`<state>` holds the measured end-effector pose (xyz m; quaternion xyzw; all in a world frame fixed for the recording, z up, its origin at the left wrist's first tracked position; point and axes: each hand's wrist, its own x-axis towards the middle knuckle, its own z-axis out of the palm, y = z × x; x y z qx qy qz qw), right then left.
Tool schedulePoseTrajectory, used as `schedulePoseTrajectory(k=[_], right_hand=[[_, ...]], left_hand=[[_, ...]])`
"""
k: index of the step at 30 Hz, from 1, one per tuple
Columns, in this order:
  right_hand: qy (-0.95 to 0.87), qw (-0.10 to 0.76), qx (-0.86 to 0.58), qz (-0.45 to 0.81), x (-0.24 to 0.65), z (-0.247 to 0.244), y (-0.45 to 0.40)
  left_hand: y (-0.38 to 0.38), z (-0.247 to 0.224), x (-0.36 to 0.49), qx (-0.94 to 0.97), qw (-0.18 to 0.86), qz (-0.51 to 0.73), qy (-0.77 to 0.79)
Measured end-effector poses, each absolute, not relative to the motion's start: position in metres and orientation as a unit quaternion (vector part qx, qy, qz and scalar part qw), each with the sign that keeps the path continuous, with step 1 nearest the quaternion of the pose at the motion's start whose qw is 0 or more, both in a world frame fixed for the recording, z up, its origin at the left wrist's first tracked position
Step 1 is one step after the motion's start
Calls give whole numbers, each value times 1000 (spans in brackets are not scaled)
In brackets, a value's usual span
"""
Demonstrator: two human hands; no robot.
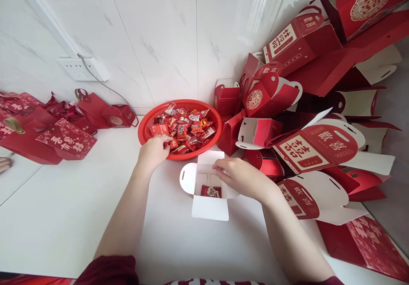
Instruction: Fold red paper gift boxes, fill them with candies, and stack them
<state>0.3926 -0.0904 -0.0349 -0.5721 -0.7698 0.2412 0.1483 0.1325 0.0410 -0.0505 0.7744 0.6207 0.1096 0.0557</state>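
My left hand (155, 151) reaches over the near left rim of a red plastic basket (143, 121), fingers curled down onto the wrapped candies (182, 132) and closed on one there. The fingertips are partly hidden. In front of the basket stands an open candy box (210, 208), white inside, its flaps folded outward. One dark red packet (211, 191) with white characters lies on its bottom. My right hand (238, 176) is at the box's right side, fingers bent over the wall into the opening, gripping it. The palm covers most of the right flap.
Red gift boxes (315, 148), many standing open, crowd the right side up to the wall. More red boxes (68, 138) stand at the left. A wall socket (83, 68) has a grey cable (105, 84) plugged in. Another person's fingers (4, 164) show at the left edge.
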Motion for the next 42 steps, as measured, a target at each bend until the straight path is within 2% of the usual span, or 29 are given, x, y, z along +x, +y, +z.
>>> schedulePoseTrajectory(k=[5,9,21,29,36,42], right_hand=[[-772,145,-572,237,393,-34,-90],[-772,146,-573,232,393,-35,-89],[-773,136,-577,226,391,-36,-89],[-777,146,-573,219,388,-34,-90],[-776,143,-572,223,388,-35,-90],[-772,151,-575,225,387,-34,-90]], left_hand=[[50,-54,120,749,14,138,647],[51,-54,115,709,-33,111,696],[62,-57,109,725,74,102,677],[57,-54,115,733,69,99,669],[57,-59,115,709,6,139,692],[66,-65,109,730,46,105,674]])
